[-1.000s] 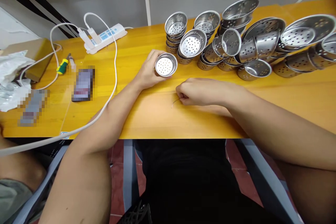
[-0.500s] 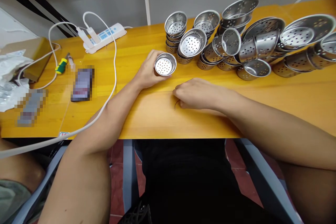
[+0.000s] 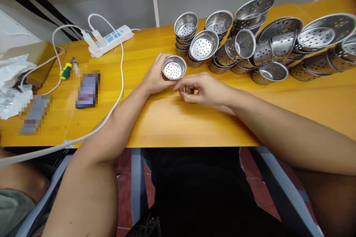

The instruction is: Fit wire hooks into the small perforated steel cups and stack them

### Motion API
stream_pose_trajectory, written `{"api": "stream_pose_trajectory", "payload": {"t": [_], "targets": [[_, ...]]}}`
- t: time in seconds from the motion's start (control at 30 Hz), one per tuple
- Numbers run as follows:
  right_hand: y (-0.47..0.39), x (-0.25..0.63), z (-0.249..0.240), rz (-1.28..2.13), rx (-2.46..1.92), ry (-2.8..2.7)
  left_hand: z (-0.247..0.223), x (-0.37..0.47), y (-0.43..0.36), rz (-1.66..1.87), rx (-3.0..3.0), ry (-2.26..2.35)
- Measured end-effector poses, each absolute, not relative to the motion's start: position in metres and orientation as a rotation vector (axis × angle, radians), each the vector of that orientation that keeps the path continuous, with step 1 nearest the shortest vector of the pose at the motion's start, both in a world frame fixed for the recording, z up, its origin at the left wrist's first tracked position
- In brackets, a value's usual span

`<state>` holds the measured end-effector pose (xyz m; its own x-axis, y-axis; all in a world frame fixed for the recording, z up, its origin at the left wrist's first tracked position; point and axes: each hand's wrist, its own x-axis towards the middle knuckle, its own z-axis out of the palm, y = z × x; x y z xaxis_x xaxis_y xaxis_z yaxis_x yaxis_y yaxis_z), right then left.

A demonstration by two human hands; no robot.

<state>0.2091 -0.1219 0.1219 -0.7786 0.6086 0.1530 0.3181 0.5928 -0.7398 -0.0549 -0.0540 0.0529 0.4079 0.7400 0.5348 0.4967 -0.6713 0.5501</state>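
Observation:
A perforated stainless steel cup [image 3: 174, 68] is held upright in my left hand [image 3: 156, 76], whose fingers wrap round its left side and underside. The cup's holed bottom shows through its open top. Just right of and below it is my right hand [image 3: 198, 89], its thumb and fingertips drawn together in a pinch. A thin strand [image 3: 171, 93] shows faintly at those fingertips. More perforated cups stand behind both hands, the closest stack [image 3: 204, 45] topped by a shiny cup.
Larger perforated cups [image 3: 328, 31] crowd the table's right side, some lying sideways. To the left are a power strip [image 3: 112, 40], a screwdriver [image 3: 66, 70], two blurred phones [image 3: 88, 90] and plastic bags [image 3: 13, 89]. A white cable [image 3: 121, 77] passes over my left arm. Another person's leg [image 3: 22, 172] shows at lower left.
My right hand has moved left and up, close to the cup, and turned so its pinched fingers show. My left hand and the cup have barely moved.

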Motion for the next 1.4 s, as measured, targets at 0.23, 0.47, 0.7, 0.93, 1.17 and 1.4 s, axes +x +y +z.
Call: {"api": "stream_pose_trajectory", "payload": {"t": [0.23,0.47,0.7,0.93,1.17,1.4], "targets": [[-0.125,0.202,0.109,1.285,-0.803,-2.034,0.054,-0.055,-0.052,1.151,2.352,1.072],[-0.118,0.206,0.112,0.849,-0.957,-1.942,0.057,-0.052,-0.056,1.172,2.305,1.035],[-0.1,0.211,0.099,0.662,-0.993,-1.792,0.042,-0.055,-0.045,1.284,2.341,0.92],[-0.088,0.211,0.084,0.63,-0.747,-1.722,0.03,-0.053,-0.032,1.374,2.341,0.673],[-0.086,0.212,0.082,0.617,-0.746,-1.729,0.036,-0.053,-0.033,1.387,2.4,0.744],[-0.088,0.206,0.084,0.597,-0.75,-1.748,0.034,-0.048,-0.034,1.33,2.331,0.593]]}}
